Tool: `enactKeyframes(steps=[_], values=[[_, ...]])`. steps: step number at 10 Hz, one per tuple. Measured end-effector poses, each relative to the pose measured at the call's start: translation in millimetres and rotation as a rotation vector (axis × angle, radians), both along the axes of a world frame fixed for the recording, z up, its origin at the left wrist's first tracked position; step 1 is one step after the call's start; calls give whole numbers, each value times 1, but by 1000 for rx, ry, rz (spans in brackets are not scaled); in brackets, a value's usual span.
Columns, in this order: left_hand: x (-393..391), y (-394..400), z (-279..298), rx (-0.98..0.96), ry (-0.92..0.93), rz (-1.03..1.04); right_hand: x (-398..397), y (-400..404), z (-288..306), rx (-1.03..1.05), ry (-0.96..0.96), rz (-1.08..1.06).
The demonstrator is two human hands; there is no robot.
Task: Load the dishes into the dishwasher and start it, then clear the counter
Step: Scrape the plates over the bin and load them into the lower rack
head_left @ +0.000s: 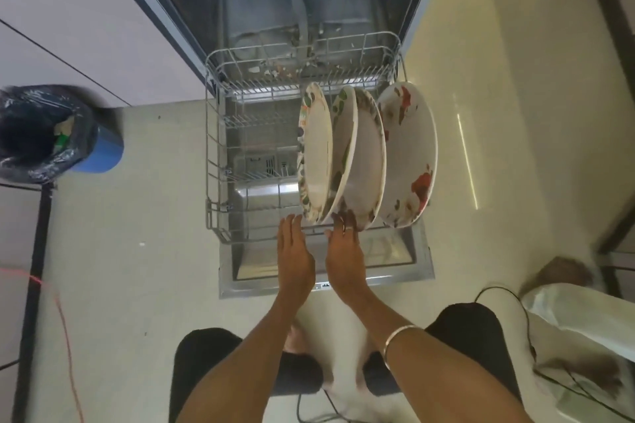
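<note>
Left hand [296,252] flat with straight fingers at the front rim of the pulled-out lower rack [213,161], right hand [344,247] beside it, fingers extended touching the plates [364,154] standing on edge in the rack's right side, bin [51,134] far left.

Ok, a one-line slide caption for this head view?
Both hands, left hand and right hand, reach the pulled-out lower rack, where four plates stand on edge.
</note>
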State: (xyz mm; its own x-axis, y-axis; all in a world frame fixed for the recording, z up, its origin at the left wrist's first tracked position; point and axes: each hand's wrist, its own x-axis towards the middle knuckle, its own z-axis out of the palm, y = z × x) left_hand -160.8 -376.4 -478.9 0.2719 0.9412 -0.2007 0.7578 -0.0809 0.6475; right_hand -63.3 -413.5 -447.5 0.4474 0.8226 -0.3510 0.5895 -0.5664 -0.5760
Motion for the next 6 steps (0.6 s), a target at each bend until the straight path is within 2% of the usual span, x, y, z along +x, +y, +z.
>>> enactKeyframes(steps=[1,2,3,4,6], values=[[12,6,-13,23,-150,129,-5,3,-27,83,-95,-79],[21,10,-35,182,-189,167,-5,9,-47,235,33,-133],[25,17,-54,236,-187,232,-6,18,-67,345,-28,-172],[41,41,-34,181,-301,418,-3,42,-72,438,62,-312],[65,86,-45,173,-568,496,19,87,-74,533,137,-347]])
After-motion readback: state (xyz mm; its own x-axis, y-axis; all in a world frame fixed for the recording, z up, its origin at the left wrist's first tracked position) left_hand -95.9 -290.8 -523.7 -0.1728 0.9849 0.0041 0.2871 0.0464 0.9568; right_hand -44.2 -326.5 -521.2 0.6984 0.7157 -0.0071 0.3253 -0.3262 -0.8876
